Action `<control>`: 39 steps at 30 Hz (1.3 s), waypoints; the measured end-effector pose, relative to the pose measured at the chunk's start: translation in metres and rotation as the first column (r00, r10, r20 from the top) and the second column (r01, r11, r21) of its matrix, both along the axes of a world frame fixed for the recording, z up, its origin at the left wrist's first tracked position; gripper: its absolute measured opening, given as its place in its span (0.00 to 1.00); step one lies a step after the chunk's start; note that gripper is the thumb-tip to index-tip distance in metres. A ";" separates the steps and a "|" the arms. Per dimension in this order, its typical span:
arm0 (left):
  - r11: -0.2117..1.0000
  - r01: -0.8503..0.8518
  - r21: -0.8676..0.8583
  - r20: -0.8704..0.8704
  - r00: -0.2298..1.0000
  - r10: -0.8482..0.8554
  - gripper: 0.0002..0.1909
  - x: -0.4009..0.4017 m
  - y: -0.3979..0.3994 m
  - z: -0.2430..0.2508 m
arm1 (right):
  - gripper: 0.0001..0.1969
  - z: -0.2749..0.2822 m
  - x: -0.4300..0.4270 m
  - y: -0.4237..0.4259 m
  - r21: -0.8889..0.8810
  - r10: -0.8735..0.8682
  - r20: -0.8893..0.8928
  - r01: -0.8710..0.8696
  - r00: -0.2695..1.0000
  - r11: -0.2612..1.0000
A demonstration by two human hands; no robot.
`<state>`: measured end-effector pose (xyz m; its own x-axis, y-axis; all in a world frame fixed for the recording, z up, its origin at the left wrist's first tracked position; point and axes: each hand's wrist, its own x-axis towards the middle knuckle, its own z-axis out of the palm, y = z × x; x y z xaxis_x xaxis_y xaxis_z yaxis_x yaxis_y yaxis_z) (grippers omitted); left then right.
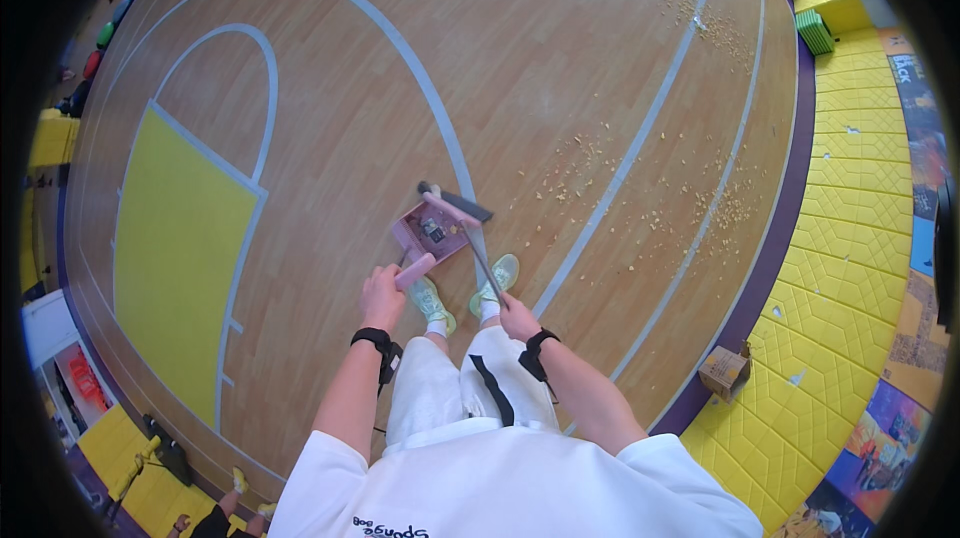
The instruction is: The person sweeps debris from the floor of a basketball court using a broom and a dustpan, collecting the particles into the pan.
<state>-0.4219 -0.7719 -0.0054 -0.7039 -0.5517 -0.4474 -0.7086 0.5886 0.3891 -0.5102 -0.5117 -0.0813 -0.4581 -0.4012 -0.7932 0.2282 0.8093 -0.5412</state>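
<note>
My left hand (pixel 382 298) grips the pink handle of a dustpan (pixel 451 251). The pan rests on the wooden floor just ahead of my feet, with a small dark object and bits of debris in it. My right hand (pixel 519 316) is closed around the thin grey stick of a broom (pixel 454 209). Its pink head with dark bristles lies along the far edge of the pan, partly over it. To the right, pale yellow crumbs (pixel 574 163) are scattered over the floor.
Another patch of crumbs (pixel 705 24) lies farther off, with more near the right-hand court line. Yellow padded mats (pixel 847 238) border the court on the right, where a cardboard box (pixel 726 373) stands. At lower left, another person's legs (pixel 225 504) show beside a dark bag (pixel 169 452).
</note>
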 end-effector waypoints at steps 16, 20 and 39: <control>1.000 0.018 -0.001 0.013 1.000 -0.018 0.11 0.000 -0.004 -0.005 | 0.22 0.017 -0.034 0.062 0.034 -0.112 -0.155 0.118 0.982 0.992; 0.997 0.071 0.041 -0.031 0.997 -0.070 0.11 -0.043 0.023 -0.006 | 0.22 -0.029 -0.036 0.096 -0.017 -0.118 -0.296 0.119 0.948 0.993; 0.988 0.093 0.121 -0.130 0.988 -0.077 0.11 -0.007 -0.010 0.015 | 0.23 0.025 -0.019 0.144 -0.052 -0.532 -0.023 0.531 0.846 0.846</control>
<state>-0.4285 -0.7820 0.0092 -0.8008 -0.4317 -0.4152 -0.5989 0.5854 0.5465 -0.5288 -0.3680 -0.0567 -0.6379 -0.1206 -0.7606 0.5972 0.5461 -0.5875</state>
